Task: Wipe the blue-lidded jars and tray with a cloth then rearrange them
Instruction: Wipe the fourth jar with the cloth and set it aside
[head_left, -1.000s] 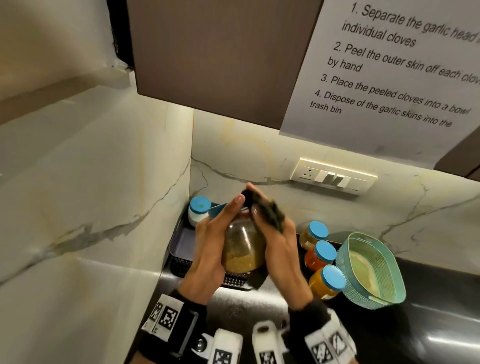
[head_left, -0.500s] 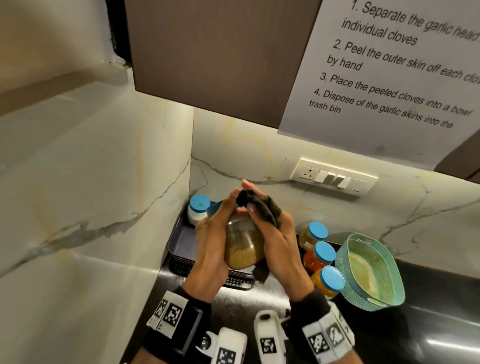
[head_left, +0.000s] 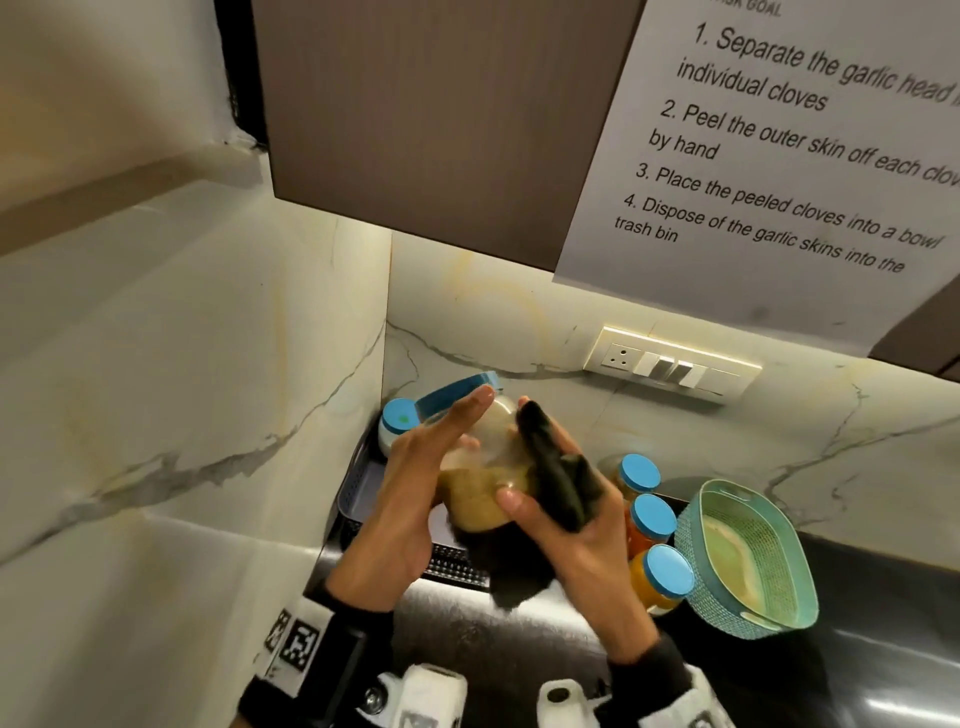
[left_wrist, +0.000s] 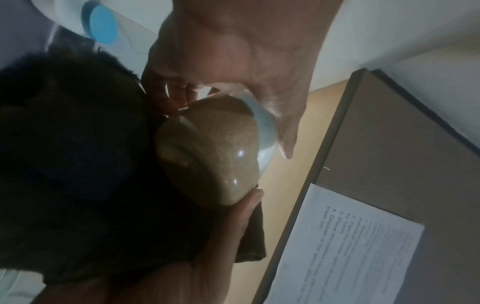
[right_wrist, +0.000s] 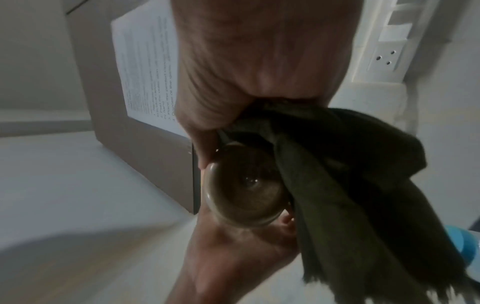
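A glass jar (head_left: 483, 483) of tan powder with a blue lid (head_left: 457, 392) is held tilted above the tray, lid pointing to the back left. My left hand (head_left: 410, 499) grips its left side. My right hand (head_left: 571, 525) holds a dark cloth (head_left: 556, 483) against the jar's right side, thumb on the glass. The wrist views show the jar's base (left_wrist: 207, 160) (right_wrist: 246, 185) and the cloth (right_wrist: 350, 174) hanging beside it. A white blue-lidded jar (head_left: 397, 421) stands in the dark tray (head_left: 358, 488). Three more blue-lidded jars (head_left: 653, 517) stand in a row to the right.
A teal perforated basket (head_left: 748, 561) sits on the dark counter right of the jar row. Marble walls close the corner at left and back, with a switch plate (head_left: 670, 366) on the back wall. A cabinet with a taped paper sheet hangs overhead.
The jar has tipped further, with its lid swinging to the back left. My right hand and the cloth slid from the jar's top down along its right side.
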